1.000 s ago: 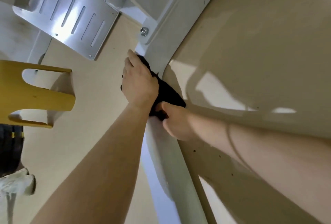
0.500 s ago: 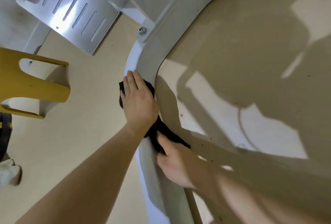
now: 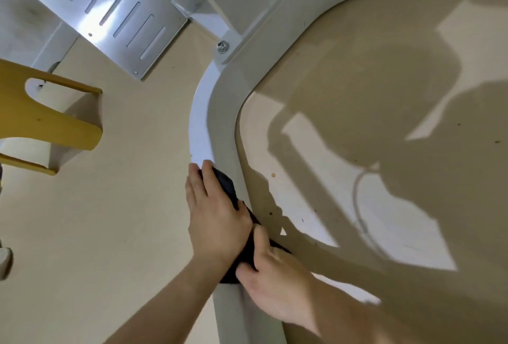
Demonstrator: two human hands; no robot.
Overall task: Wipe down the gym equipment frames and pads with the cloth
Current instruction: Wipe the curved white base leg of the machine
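Mid-wipe on curved frame [image 3: 220,123] — left hand [image 3: 217,214] presses flat, fingers straight, on black cloth [image 3: 229,186]; right hand [image 3: 275,286] fingers grip cloth's lower end — next, likely slide along the frame, keeping pressure

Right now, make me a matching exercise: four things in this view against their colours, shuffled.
Things:
1 cloth
2 curved frame tube
3 slotted plate
4 forked bracket

Colours:
A yellow
B black
C shiny silver
D white

Pairs: 1-B, 2-D, 3-C, 4-A
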